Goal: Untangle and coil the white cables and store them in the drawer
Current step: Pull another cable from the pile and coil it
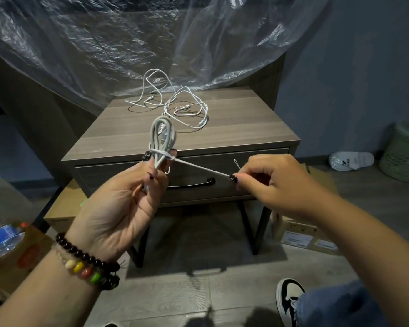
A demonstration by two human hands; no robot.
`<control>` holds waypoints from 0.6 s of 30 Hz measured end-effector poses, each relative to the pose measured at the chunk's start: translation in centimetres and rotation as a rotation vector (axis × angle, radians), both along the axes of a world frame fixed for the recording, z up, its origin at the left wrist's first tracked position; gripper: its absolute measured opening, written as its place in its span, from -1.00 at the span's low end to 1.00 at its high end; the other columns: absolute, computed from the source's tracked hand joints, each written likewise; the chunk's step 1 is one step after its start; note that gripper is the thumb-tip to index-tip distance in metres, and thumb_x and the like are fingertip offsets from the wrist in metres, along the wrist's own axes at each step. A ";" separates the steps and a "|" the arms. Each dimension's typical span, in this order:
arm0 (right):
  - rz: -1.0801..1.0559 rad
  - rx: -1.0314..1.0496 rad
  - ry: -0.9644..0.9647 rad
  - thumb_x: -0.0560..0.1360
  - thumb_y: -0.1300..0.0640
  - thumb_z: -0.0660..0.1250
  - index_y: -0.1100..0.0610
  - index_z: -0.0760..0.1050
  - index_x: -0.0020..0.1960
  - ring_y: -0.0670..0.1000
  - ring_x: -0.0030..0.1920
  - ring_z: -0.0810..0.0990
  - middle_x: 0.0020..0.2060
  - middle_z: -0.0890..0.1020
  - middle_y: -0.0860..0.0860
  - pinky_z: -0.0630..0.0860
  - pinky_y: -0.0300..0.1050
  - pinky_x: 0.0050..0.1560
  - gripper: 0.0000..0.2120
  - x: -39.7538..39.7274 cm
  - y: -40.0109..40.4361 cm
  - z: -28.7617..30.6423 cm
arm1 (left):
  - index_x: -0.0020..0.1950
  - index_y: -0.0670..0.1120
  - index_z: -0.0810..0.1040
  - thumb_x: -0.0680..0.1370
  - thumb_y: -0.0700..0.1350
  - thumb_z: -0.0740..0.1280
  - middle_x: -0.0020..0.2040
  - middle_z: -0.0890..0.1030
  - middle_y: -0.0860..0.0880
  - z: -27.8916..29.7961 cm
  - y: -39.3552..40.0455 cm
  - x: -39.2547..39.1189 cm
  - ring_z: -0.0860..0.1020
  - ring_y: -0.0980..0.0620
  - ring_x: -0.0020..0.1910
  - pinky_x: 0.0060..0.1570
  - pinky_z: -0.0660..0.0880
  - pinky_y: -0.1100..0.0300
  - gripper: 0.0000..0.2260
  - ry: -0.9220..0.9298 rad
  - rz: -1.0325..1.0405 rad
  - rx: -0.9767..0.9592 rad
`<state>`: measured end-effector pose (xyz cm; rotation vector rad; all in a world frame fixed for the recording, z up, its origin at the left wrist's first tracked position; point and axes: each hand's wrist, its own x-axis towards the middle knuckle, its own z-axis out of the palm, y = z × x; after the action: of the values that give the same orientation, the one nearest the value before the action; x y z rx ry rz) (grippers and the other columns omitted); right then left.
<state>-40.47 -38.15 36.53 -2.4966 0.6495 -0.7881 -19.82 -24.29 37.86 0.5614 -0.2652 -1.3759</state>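
Note:
My left hand (pixel 121 204) grips a coiled white cable (pixel 162 135) upright in front of the nightstand, its loops standing above my fingers. The cable's free end is wound around the coil's waist and runs taut to my right hand (pixel 269 182), which pinches it between thumb and forefinger. Two loose white cables lie on the nightstand top: one (pixel 151 90) at the back, one (pixel 189 109) nearer the middle, their loops partly overlapping. The drawer (pixel 246 166) below the top is closed, with a black handle (pixel 191 184).
The wooden nightstand (pixel 246 128) stands on black legs. Clear plastic sheeting (pixel 128 43) hangs behind it. Cardboard boxes (pixel 302 232) sit at both sides on the floor, a water bottle (pixel 3 237) at left, a white slipper (pixel 351 160) and green basket (pixel 404 152) at right.

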 end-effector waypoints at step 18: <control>0.142 -0.059 0.051 0.51 0.01 0.26 0.11 0.59 -0.27 -0.10 -0.33 0.47 -0.36 0.52 -0.10 0.39 -0.25 -0.32 -0.73 1.6 5.4 0.6 | -0.07 0.04 0.62 0.52 -0.32 0.33 -0.10 0.66 -0.02 -3.9 -2.2 -0.3 0.63 0.09 -0.38 -0.27 0.62 0.22 -0.75 -1.409 0.500 0.350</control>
<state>-38.87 -32.72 37.09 -2.5905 0.4660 -0.7020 -20.09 -26.52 34.01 1.7147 -0.9341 -0.3348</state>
